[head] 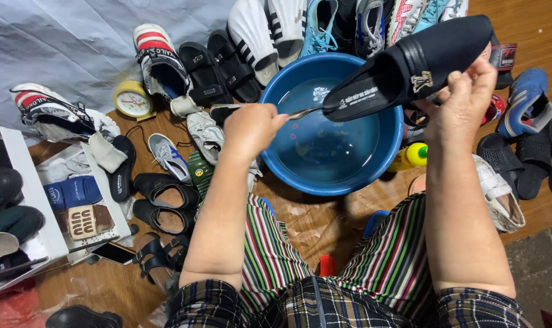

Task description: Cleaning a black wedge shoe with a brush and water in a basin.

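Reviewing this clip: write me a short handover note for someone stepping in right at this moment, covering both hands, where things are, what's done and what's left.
Left hand: closed around a thin metal tool, its tip at the insole of the black shoe.
Right hand: grips the black shoe by its toe end, held tilted over the blue basin.
Things: the basin holds clear water; a yellow bottle lies just right of it; other shoes and sandals lie all around on the wooden floor.
Done: shoe picked up, tool at the insole.
Left: the shoe is above the water, not in it; whether the insole is finished cannot be told.
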